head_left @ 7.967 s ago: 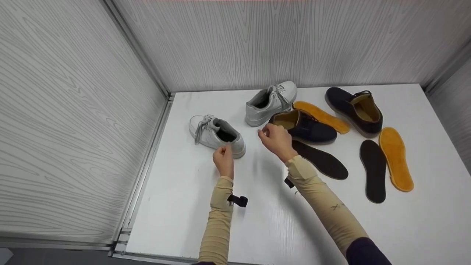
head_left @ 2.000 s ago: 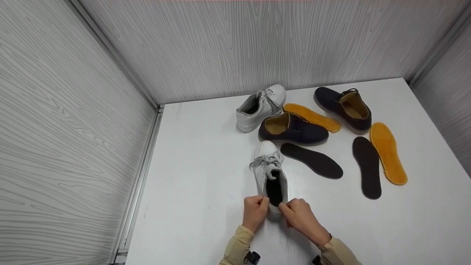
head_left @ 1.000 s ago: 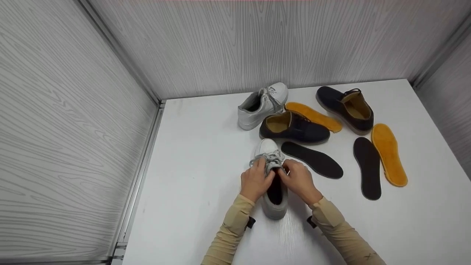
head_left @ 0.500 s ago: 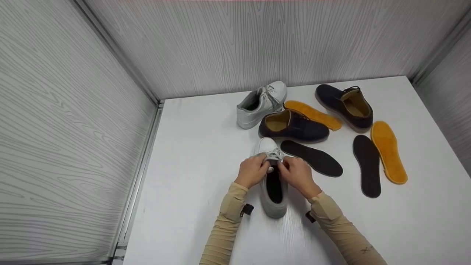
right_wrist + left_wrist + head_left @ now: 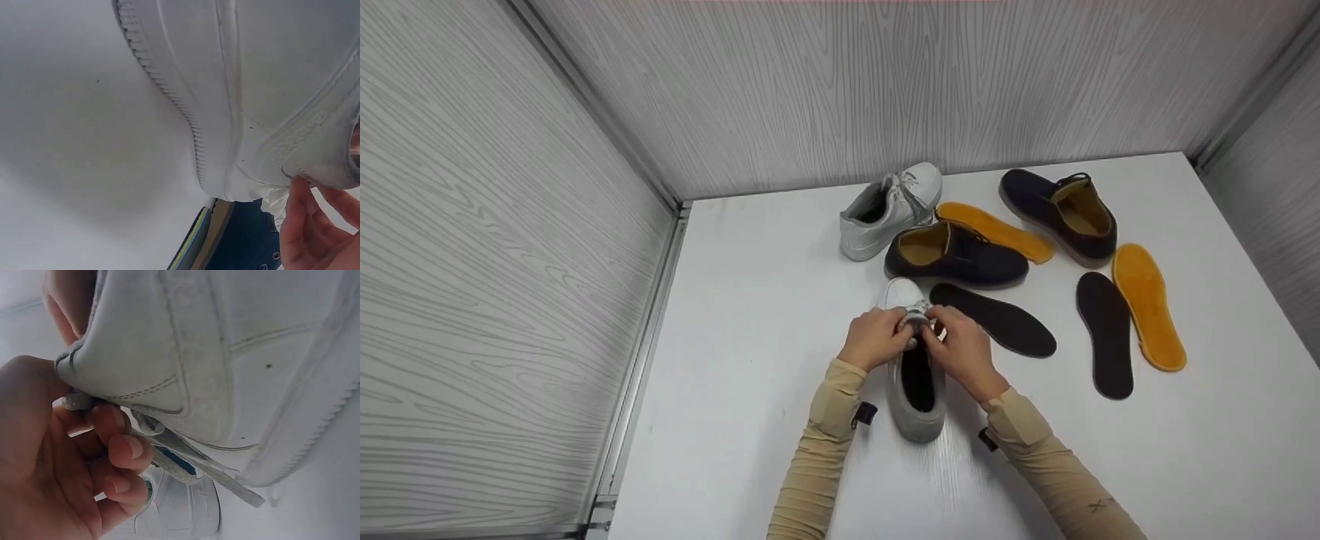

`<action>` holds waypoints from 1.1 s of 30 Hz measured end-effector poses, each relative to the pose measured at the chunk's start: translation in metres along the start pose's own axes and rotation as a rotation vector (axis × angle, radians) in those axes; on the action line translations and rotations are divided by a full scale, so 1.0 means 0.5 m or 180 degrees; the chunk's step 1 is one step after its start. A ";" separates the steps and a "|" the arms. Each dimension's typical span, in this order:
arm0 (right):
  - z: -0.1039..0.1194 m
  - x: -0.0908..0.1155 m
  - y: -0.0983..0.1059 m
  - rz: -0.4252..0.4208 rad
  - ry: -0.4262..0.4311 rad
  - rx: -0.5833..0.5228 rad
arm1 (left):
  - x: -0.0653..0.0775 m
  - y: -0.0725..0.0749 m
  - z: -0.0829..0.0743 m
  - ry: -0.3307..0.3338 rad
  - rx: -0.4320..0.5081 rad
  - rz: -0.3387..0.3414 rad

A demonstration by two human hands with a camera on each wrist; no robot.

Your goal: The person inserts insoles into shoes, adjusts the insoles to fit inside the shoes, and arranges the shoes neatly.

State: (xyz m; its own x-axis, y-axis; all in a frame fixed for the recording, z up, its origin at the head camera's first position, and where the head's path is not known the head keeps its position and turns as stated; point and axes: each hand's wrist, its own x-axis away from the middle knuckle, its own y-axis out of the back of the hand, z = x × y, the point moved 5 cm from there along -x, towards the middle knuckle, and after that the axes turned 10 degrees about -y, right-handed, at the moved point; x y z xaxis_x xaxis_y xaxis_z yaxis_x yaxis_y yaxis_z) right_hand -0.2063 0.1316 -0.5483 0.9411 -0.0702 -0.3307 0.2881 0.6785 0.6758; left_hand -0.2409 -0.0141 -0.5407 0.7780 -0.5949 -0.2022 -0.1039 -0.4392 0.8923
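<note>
A white sneaker (image 5: 919, 429) stands in front of me on the white table, toe pointing away, its dark inside showing. My left hand (image 5: 874, 337) and right hand (image 5: 962, 346) are on either side of its opening and pinch the raised grey tongue (image 5: 916, 319) between thumbs and fingers. In the left wrist view the left hand (image 5: 39, 450) has its thumb and fingers at the tongue's edge, above a loose grey shoelace (image 5: 230, 486). The right wrist view shows the right hand's fingertips (image 5: 298, 188) against the sneaker's upper near the lacing.
Beyond the hands are a second white sneaker (image 5: 862, 232) and two dark navy shoes (image 5: 986, 262), (image 5: 1035, 196). Two black insoles (image 5: 1012, 326), (image 5: 1106, 337) and two orange insoles (image 5: 1027, 244), (image 5: 1151, 315) lie to the right. Grey wood-grain panels (image 5: 810, 90) wall the table's back and sides.
The sneaker, earlier at the left, now stands in front of me, toe away. Both hands moved from its heel to its tongue, which has been pulled up between them.
</note>
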 end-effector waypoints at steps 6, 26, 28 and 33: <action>-0.003 -0.006 -0.003 0.0051 -0.0078 -0.0041 | 0.024 -0.007 -0.015 0.0092 -0.0163 -0.0189; -0.002 0.002 -0.017 0.0037 -0.0096 -0.0153 | 0.032 -0.026 -0.006 0.0272 0.0063 -0.0065; -0.002 0.002 -0.021 0.0051 -0.0099 -0.0163 | 0.032 -0.031 0.000 0.0344 0.0221 -0.0064; 0.000 0.002 -0.024 0.0046 -0.0091 -0.0166 | 0.031 -0.036 0.006 0.0362 0.0337 -0.0120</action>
State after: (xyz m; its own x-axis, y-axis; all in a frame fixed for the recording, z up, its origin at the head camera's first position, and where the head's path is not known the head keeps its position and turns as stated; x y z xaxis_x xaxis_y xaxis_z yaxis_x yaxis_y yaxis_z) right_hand -0.2087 0.1235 -0.5568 0.9500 -0.0804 -0.3018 0.2655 0.7168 0.6448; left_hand -0.2286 -0.0176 -0.5609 0.8471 -0.4991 -0.1824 -0.1335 -0.5320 0.8361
